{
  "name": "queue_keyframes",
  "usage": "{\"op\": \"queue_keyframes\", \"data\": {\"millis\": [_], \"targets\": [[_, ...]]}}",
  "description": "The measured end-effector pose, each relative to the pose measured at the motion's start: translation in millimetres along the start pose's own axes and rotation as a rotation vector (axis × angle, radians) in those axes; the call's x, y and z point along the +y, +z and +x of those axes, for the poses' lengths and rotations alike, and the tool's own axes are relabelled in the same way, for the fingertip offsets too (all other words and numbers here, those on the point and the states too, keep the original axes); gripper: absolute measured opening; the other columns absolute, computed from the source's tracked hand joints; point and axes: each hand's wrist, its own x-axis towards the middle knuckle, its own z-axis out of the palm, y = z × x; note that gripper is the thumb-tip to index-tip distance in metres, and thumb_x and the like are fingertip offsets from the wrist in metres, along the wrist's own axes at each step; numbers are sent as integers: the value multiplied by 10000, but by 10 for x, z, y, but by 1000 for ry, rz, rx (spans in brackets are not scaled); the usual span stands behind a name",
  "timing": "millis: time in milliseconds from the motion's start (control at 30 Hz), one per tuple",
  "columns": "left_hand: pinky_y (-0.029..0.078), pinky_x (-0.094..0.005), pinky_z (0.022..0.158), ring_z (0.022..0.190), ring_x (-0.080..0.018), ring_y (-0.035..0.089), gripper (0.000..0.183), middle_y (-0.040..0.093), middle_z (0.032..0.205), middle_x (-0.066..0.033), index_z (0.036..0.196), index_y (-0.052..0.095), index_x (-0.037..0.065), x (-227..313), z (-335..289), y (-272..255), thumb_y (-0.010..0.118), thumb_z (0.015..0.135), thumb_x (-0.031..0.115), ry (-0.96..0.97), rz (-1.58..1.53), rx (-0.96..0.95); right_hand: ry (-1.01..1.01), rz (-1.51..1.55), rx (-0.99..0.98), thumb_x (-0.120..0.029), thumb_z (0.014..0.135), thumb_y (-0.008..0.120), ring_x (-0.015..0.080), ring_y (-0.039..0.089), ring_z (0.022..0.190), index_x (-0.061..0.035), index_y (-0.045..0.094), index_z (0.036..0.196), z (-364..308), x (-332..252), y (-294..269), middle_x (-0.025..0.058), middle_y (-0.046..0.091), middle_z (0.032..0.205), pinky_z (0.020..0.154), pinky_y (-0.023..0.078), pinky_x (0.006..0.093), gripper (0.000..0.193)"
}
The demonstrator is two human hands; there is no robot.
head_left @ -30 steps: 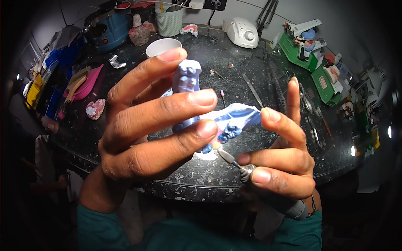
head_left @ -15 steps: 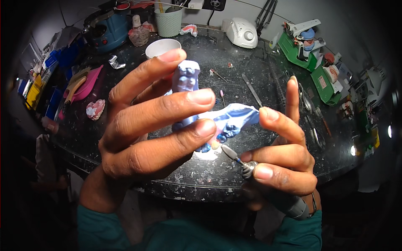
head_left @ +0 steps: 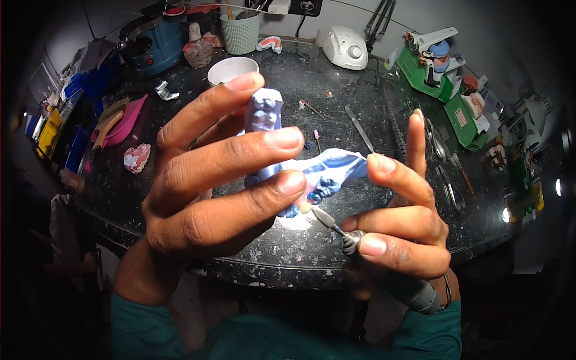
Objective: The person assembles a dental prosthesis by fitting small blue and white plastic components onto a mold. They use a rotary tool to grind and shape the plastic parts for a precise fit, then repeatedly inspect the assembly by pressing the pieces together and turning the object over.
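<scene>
My left hand (head_left: 222, 174) is closed round a light-blue dental model (head_left: 336, 165) with molded teeth, held above the table. One pale tooth (head_left: 305, 208) sits at its lower edge among darker blue ones. In my right hand (head_left: 402, 222) is a dental handpiece (head_left: 354, 241), its dark body running back under the palm. The grey pointed bur (head_left: 324, 217) at its end is right beside the pale tooth; whether they touch I cannot tell. My right index fingertip rests against the model's right end, and another finger points up.
A white bowl (head_left: 233, 69) stands behind my left hand. Farther back are a white control box (head_left: 345, 48) and a woven cup (head_left: 241, 33). Green trays (head_left: 465, 123) with models line the right. A pink dustpan (head_left: 127, 123) and pink model (head_left: 137, 158) lie left; a metal spatula (head_left: 359, 128) lies behind.
Both hands, with the model and the handpiece, have shifted very slightly left. The bur stays beside the pale tooth, and both grips are the same.
</scene>
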Motion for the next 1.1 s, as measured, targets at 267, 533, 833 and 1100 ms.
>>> {"op": "queue_keyframes", "data": {"millis": [267,533,833,1100], "targets": [[520,-529,1031,1293,-484,505,383,535,1266,-82,1119,570,180,0,-4,1,801,825,97,1,-6,5,-11,-16,-3,-259,955,678,297,565,1284,-178,503,1102,3,2,-11,-22,598,861,1180,180,724,243],[528,-499,1034,1300,-469,502,419,528,1262,-66,1122,573,192,3,-11,23,818,799,85,14,24,23,-5,32,-14,-274,945,693,325,566,1281,-183,508,1110,5,10,-15,-22,621,896,1178,194,720,264],[548,-445,1021,1318,-440,495,498,524,1264,-48,1128,584,213,48,-12,6,847,742,40,-6,63,19,4,16,-44,-290,942,695,348,555,1293,-182,525,1117,27,10,-19,-16,638,934,1178,184,723,267],[550,-452,1020,1308,-445,502,497,527,1256,-48,1128,587,212,40,-8,17,848,740,42,-1,53,24,25,65,-36,-287,931,708,351,546,1305,-172,520,1116,17,6,-36,-7,638,928,1178,170,728,288]]}}
